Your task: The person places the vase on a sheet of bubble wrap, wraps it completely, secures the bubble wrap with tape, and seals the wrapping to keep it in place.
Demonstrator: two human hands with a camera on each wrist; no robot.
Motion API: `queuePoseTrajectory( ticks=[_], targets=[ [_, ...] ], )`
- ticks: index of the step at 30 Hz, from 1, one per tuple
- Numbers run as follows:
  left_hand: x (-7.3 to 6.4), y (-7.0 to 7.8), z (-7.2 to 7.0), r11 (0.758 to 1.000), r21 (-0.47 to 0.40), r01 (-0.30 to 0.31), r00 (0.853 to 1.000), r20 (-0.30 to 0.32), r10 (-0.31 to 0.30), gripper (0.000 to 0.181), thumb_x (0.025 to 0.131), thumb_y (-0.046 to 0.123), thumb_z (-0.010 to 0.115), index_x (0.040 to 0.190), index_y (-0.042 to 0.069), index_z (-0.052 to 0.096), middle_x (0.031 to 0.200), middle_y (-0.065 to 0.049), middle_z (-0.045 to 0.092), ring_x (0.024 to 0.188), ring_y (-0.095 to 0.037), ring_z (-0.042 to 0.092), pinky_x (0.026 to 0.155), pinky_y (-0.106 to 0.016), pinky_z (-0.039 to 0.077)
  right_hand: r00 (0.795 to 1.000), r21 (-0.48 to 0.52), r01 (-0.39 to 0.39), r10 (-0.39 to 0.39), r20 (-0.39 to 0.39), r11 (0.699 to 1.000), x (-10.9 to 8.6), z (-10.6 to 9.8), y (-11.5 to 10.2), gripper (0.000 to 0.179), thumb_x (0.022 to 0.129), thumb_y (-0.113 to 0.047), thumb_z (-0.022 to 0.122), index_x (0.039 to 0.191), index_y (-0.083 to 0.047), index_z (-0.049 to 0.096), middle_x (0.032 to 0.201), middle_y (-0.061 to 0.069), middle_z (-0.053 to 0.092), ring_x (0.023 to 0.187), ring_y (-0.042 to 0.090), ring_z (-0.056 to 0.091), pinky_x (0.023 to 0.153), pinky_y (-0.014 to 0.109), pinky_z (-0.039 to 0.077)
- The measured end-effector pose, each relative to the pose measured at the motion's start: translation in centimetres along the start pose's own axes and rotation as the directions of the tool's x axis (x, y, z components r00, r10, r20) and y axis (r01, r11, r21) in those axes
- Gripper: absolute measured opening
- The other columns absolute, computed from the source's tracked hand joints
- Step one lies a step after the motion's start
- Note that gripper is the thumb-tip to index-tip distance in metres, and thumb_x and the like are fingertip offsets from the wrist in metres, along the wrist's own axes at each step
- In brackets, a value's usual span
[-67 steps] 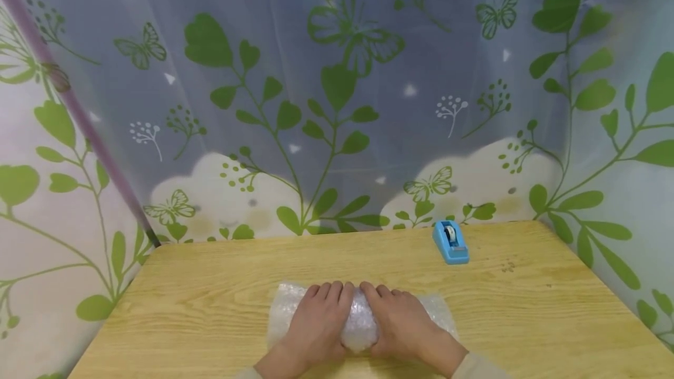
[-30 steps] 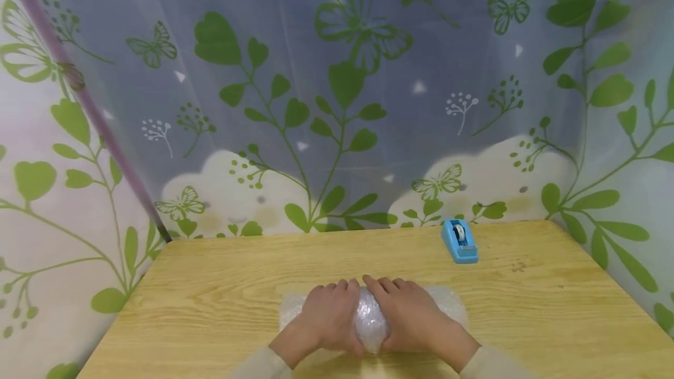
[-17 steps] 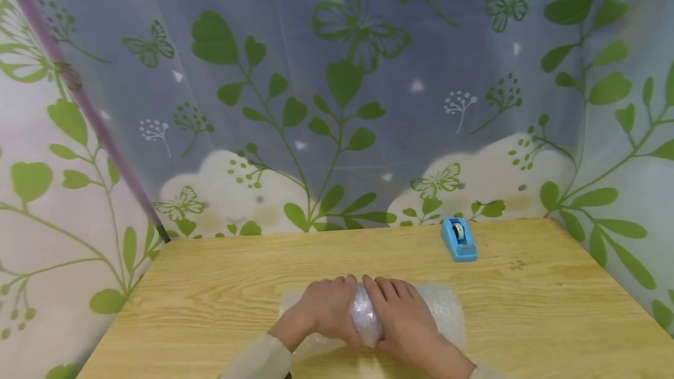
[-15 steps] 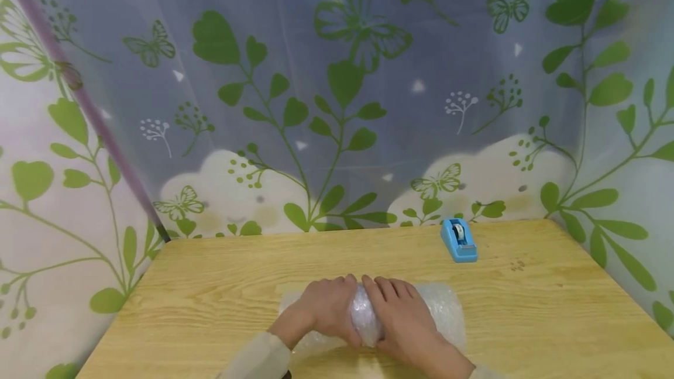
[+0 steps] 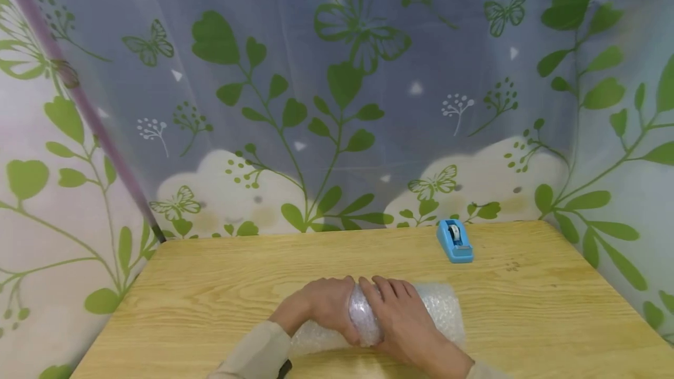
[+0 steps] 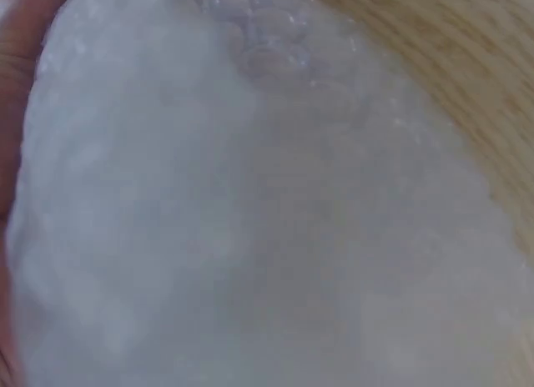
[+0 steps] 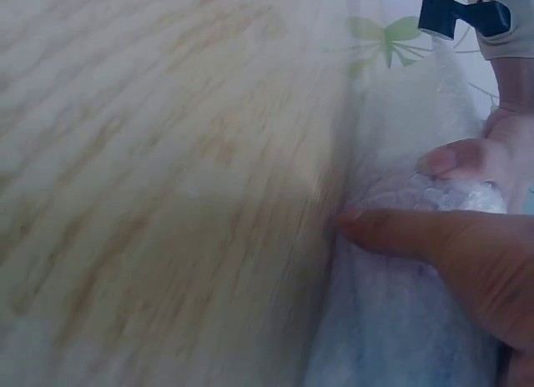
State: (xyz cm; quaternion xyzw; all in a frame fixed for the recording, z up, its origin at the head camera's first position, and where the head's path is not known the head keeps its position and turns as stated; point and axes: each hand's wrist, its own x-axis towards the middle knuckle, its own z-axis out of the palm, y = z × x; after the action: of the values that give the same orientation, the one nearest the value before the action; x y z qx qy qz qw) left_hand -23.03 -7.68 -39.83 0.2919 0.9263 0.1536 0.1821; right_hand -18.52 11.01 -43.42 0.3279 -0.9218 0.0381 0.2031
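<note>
A bundle of clear bubble wrap (image 5: 364, 316) lies across the near part of the table, rounded in the middle, with a looser end (image 5: 446, 312) spreading to the right. Whatever it may enclose is hidden. My left hand (image 5: 327, 307) grips the bundle's left side, fingers over the far side and thumb near me. Just right of it, my right hand (image 5: 402, 317) holds the bundle the same way. Blurred bubble wrap (image 6: 250, 195) nearly fills the left wrist view. In the right wrist view, the right thumb (image 7: 400, 233) presses on the wrap, with the left thumb (image 7: 450, 159) beyond.
A blue tape dispenser (image 5: 455, 241) with a roll of tape stands toward the back right of the wooden table (image 5: 221, 274). Behind the table hangs a curtain (image 5: 263, 75) printed with leaves and butterflies. A dark strap piece (image 5: 285, 368) shows by the left sleeve.
Both hands have kept hold of the bubble wrap. The left wrist has turned and its sleeve swung left. The wrap's left end, earlier seen beyond the left hand, now shows below it.
</note>
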Motion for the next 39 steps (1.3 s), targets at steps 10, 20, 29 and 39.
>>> queuePoseTrajectory(
  ticks=[10, 20, 29, 39],
  targets=[
    [0.6, 0.0, -0.7, 0.991, -0.105, -0.077, 0.993, 0.082, 0.086, 0.051, 0.059, 0.032, 0.086, 0.099, 0.023, 0.057, 0.084, 0.013, 0.055, 0.07, -0.005, 0.055, 0.061, -0.024, 0.047, 1.0, 0.013, 0.006, -0.006, 0.0, 1.0, -0.5, 0.1, 0.4, 0.102, 0.057, -0.055, 0.085, 0.137, -0.006, 0.044, 0.123, 0.012, 0.053, 0.108, 0.029, 0.053, 0.091, 0.045, 0.042],
    [0.9, -0.7, -0.8, 0.958, -0.258, -0.124, 0.97, 0.174, 0.172, 0.04, 0.064, 0.027, 0.082, 0.096, 0.02, 0.06, 0.081, 0.01, 0.06, 0.071, -0.006, 0.059, 0.063, -0.024, 0.05, 0.996, 0.051, 0.042, -0.045, 0.072, 0.998, -0.6, -0.6, 0.6, 0.104, 0.059, -0.055, 0.085, 0.139, -0.006, 0.042, 0.123, 0.011, 0.053, 0.105, 0.028, 0.054, 0.087, 0.046, 0.045],
    [1.3, -1.8, -0.7, 0.903, -0.41, -0.129, 0.948, 0.217, 0.234, 0.035, 0.065, 0.025, 0.08, 0.093, 0.018, 0.061, 0.083, 0.005, 0.064, 0.072, -0.008, 0.061, 0.064, -0.026, 0.052, 0.982, 0.038, 0.081, -0.086, 0.168, 0.996, 1.0, -1.6, 0.8, 0.089, 0.061, -0.054, 0.082, 0.127, -0.005, 0.046, 0.102, 0.008, 0.057, 0.085, 0.024, 0.058, 0.073, 0.04, 0.049],
    [0.0, -0.5, -1.4, 0.987, -0.162, 0.02, 0.996, 0.09, -0.005, 0.095, 0.06, 0.049, 0.083, 0.134, 0.009, 0.039, 0.116, 0.002, 0.052, 0.1, -0.01, 0.052, 0.084, -0.03, 0.045, 0.958, 0.039, 0.024, -0.034, 0.285, 0.999, 1.9, -2.3, 0.7, 0.092, 0.06, -0.055, 0.083, 0.127, -0.005, 0.045, 0.102, 0.009, 0.057, 0.083, 0.028, 0.059, 0.071, 0.044, 0.05]
  ],
)
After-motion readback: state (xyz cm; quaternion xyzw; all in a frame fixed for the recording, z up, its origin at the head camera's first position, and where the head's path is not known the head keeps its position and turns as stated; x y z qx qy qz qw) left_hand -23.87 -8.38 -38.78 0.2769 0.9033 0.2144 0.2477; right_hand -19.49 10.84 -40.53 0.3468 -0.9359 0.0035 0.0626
